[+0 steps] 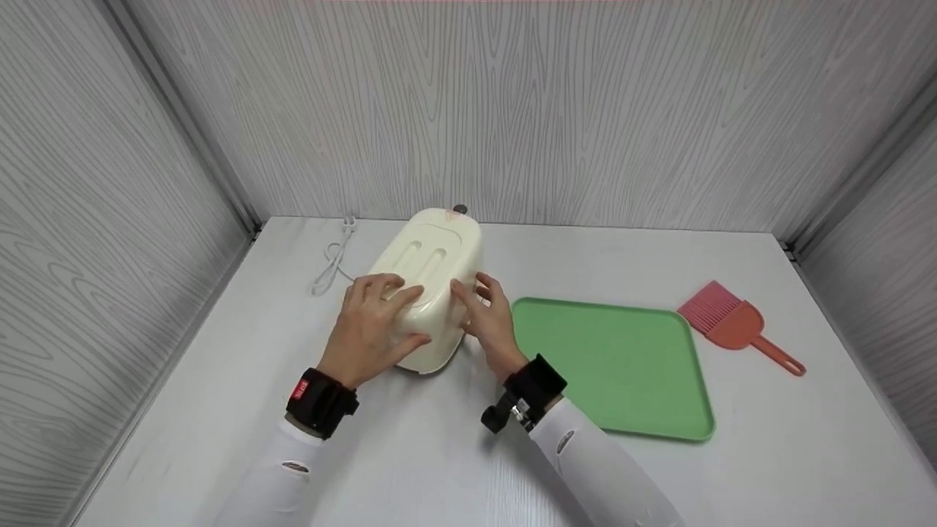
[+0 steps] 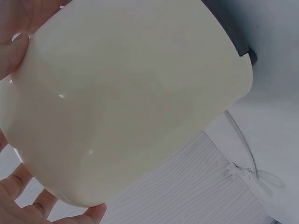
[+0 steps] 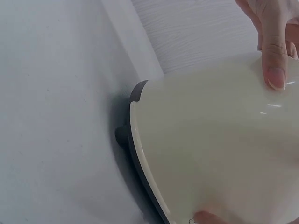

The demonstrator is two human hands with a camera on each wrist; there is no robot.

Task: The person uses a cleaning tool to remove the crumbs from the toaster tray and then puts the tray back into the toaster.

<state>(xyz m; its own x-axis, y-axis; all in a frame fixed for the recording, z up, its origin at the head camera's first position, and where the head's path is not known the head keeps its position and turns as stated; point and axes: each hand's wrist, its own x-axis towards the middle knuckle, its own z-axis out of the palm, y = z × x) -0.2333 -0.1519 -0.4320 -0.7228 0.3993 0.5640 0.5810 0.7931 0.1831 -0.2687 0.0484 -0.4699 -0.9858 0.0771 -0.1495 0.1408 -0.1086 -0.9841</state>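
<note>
A cream toaster [image 1: 432,245] with rounded corners and two long grooves in its top stands left of centre. My left hand [image 1: 366,329] grips its near left part, fingers over the top edge and thumb against the near end. On the right side, my right hand [image 1: 494,318] holds the upper edge between thumb and fingers. The smooth cream wall fills much of both wrist views. Along its bottom, the right wrist view shows a dark base [image 3: 145,179] with a small foot [image 3: 122,136] close to the table.
A white cord with a plug [image 1: 349,223] lies behind the toaster to the left. Right of the toaster is a green tray [image 1: 607,366]. Beyond the tray lies a red dustpan-shaped brush [image 1: 736,326] with pink bristles. Grey wood-grain walls [image 1: 527,110] enclose the white table.
</note>
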